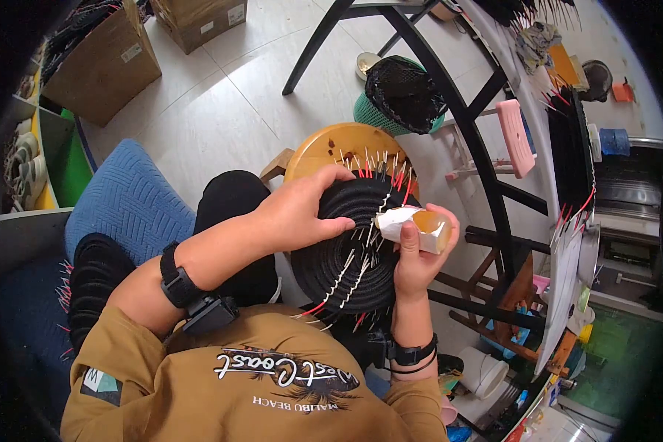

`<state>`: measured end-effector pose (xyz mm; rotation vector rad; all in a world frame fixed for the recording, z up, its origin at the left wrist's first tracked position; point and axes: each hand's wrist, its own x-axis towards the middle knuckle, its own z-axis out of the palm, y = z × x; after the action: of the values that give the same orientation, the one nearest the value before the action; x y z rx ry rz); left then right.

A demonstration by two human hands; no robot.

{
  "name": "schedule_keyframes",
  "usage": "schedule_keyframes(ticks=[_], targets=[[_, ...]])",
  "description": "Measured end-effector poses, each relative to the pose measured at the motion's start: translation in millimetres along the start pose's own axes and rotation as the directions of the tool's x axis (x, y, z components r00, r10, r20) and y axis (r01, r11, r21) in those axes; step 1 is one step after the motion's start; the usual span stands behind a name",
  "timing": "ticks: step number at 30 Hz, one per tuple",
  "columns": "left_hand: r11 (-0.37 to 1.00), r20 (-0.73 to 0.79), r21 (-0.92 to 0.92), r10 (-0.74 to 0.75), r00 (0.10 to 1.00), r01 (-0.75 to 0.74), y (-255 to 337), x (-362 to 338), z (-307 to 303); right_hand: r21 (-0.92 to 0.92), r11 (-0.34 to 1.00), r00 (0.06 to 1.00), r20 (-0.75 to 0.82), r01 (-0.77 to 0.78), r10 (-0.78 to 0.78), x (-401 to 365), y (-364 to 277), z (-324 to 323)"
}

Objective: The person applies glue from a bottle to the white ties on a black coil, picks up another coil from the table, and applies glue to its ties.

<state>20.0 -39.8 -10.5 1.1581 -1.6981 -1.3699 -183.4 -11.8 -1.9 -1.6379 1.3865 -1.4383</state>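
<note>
A thick black coil (331,258) of ribbed material lies across my lap and against a round wooden stool (309,151). Red and white wire ends stick out around its rim and near its middle. My left hand (309,210) rests over the coil's upper part, thumb and fingers apart, with nothing between them. In my right hand (420,258) is a yellowish translucent block (433,230) partly wrapped in white, held above the coil's right side. Twisted white wires (339,283) lie over the coil's face.
A green bin (368,114) with a black bag stands beyond the stool. Black table legs (486,147) rise at the right. Cardboard boxes (110,74) stand at the upper left. A blue chair (125,199) with more black coils (99,280) is at the left.
</note>
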Motion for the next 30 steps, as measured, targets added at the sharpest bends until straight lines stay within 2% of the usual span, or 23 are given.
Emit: schedule_keyframes(ticks=[7,10,13,18,21,24,25,27,30], targets=[[1.0,-0.005,-0.011,-0.006,1.0,0.006,-1.2,-0.2,0.6,-0.006,1.0,1.0,-0.014,-0.015,0.015,-1.4,3.5,-3.3],[1.0,-0.001,-0.003,-0.005,1.0,0.005,-0.1,-0.1,-0.2,-0.037,0.999,0.999,-0.014,0.031,-0.032,-0.9,2.0,-3.3],[0.999,-0.009,0.036,-0.007,1.0,0.007,1.8,-1.0,-0.6,0.037,0.999,1.0,-0.002,0.01,-0.01,-0.7,-2.7,0.3],[0.999,0.008,0.019,-0.026,1.0,0.026,1.2,-0.7,-0.8,0.015,0.996,0.996,-0.013,0.083,-0.083,-0.3,-0.5,4.0],[0.999,0.031,0.011,-0.046,0.998,0.045,2.9,-0.7,-1.7,0.048,0.999,0.998,0.069,0.005,-0.008,-1.9,-4.3,1.0],[0.999,0.03,0.023,-0.042,0.999,0.042,3.3,-0.7,-1.5,0.08,0.996,0.998,0.054,-0.042,0.037,-3.2,-6.3,0.7],[0.999,0.03,0.026,-0.047,0.998,0.046,3.0,-0.9,-1.3,0.08,0.996,0.998,0.054,-0.042,0.037,-2.8,-4.3,0.7],[0.999,0.03,0.018,-0.048,0.998,0.047,1.6,-1.0,-1.0,0.033,0.997,0.998,-0.002,0.069,-0.069,-1.2,1.6,-0.5],[0.999,0.032,0.013,-0.048,0.998,0.048,1.6,-0.5,-0.9,-0.006,1.0,1.0,0.019,0.007,-0.007,-2.9,1.0,-4.5]])
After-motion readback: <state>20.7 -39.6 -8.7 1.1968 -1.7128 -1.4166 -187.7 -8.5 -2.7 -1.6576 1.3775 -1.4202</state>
